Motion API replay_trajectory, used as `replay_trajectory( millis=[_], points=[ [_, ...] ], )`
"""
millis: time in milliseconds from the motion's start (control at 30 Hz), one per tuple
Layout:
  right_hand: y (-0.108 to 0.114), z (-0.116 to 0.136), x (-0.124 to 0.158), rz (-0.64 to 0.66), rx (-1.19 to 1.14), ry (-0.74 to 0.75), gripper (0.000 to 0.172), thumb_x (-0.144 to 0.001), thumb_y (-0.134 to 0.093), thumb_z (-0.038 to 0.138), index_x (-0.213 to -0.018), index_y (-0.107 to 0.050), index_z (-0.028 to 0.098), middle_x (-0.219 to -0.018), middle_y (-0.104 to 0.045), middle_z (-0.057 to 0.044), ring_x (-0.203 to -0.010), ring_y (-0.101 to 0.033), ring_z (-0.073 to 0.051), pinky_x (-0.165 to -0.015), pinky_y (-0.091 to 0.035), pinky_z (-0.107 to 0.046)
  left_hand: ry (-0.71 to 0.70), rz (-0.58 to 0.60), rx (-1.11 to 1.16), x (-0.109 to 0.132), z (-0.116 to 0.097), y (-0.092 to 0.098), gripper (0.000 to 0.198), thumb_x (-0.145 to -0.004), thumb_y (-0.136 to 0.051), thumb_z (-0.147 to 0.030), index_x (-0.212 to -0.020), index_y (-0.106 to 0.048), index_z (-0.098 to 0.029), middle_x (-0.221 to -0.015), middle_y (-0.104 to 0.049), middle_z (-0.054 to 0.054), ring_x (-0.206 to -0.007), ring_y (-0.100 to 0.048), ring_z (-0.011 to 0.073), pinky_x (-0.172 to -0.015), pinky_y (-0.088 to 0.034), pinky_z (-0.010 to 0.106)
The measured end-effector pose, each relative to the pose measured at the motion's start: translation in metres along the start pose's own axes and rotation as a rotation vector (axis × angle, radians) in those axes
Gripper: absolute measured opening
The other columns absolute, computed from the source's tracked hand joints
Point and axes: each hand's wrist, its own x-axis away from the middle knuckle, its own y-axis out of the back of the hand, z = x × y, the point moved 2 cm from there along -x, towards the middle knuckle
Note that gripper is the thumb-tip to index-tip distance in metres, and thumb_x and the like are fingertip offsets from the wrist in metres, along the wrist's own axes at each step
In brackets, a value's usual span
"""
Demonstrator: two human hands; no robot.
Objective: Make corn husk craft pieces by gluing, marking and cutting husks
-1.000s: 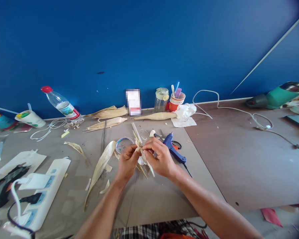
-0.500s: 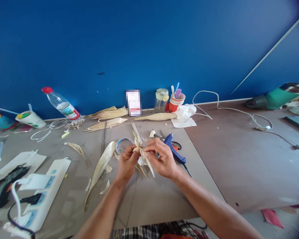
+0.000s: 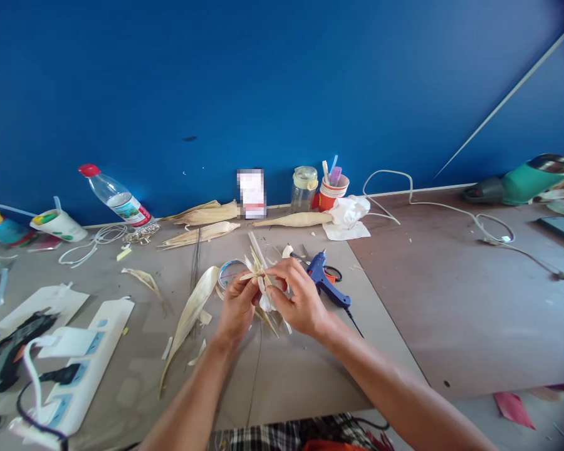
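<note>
Between my two hands, above the table, is a corn husk flower (image 3: 254, 270) of pale strips fanning out at the top. My left hand (image 3: 239, 307) pinches its base between thumb and fingers. My right hand (image 3: 299, 294) has its fingertips on the flower's right side, thumb and index bent toward each other; its grip is partly hidden. A thin dark wire (image 3: 258, 369) runs down from below the flower. Beyond my left hand lies a roll of clear tape (image 3: 230, 271). Just right of my right hand rests a blue glue gun (image 3: 326, 282).
A long dried husk (image 3: 192, 319) lies left of my hands, with scraps near it. Further left is a white power strip (image 3: 91, 363) with plugs. Along the blue wall stand a tilted bottle (image 3: 122, 203), a phone (image 3: 252, 194), a jar (image 3: 304, 191) and red paper cups (image 3: 333, 190).
The strips at the top of the flower now spread wider. My right hand has shifted slightly left and up, its fingers closer to the flower's top. My left hand keeps its pinch.
</note>
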Motion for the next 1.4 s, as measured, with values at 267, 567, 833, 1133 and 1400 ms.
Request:
replay_trajectory(
  millis=[267,567,833,1133,1400],
  points=[
    [-0.0022,-0.0004,-0.0009,-0.039,0.055,0.081,0.017,-0.083,-0.052,0.010,-0.089,-0.062,0.022,-0.084,-0.051,-0.005,-0.080,-0.054,-0.017,-0.068,-0.049,-0.030,0.040,0.036,0.031,0.0035,0.0045,-0.0022,0.026,-0.068,-0.076,-0.037,-0.064,-0.061,-0.016,-0.058,-0.046,-0.005,-0.051,-0.034,0.0049,-0.048,-0.030,0.018],
    [-0.0009,-0.0009,-0.0008,-0.071,-0.068,-0.030,0.011,-0.082,-0.054,0.012,-0.086,-0.060,0.021,-0.083,-0.052,-0.004,-0.074,-0.053,-0.015,-0.061,-0.047,-0.028,0.109,-0.045,0.073,0.0063,0.0028,-0.0053,0.030,-0.057,-0.082,-0.037,-0.065,-0.062,-0.017,-0.060,-0.053,-0.004,-0.055,-0.046,0.0059,-0.050,-0.035,0.017],
    [0.0001,-0.0015,-0.0002,-0.120,-0.098,-0.063,0.018,-0.081,-0.052,0.008,-0.091,-0.058,0.020,-0.085,-0.056,-0.004,-0.066,-0.049,-0.013,-0.063,-0.046,-0.030,0.112,-0.008,0.023,0.0059,0.0061,-0.0018,0.026,-0.065,-0.076,-0.041,-0.074,-0.067,-0.018,-0.064,-0.056,-0.001,-0.060,-0.050,0.0095,-0.059,-0.043,0.021],
    [-0.0010,-0.0019,-0.0011,-0.101,-0.072,-0.066,0.016,-0.082,-0.050,0.008,-0.088,-0.059,0.020,-0.081,-0.057,-0.004,-0.070,-0.053,-0.014,-0.061,-0.047,-0.028,0.110,0.016,0.031,0.0047,0.0076,0.0002,0.024,-0.067,-0.075,-0.040,-0.073,-0.066,-0.018,-0.062,-0.054,-0.002,-0.060,-0.049,0.0097,-0.057,-0.042,0.021],
    [-0.0042,-0.0031,0.0013,-0.060,-0.015,0.012,0.019,-0.083,-0.050,0.010,-0.094,-0.060,0.022,-0.087,-0.056,-0.006,-0.081,-0.057,-0.017,-0.067,-0.051,-0.031,0.095,-0.005,0.024,0.0054,0.0021,-0.0048,0.029,-0.058,-0.081,-0.039,-0.067,-0.066,-0.016,-0.057,-0.054,-0.003,-0.052,-0.044,0.0065,-0.049,-0.034,0.019]
  ],
)
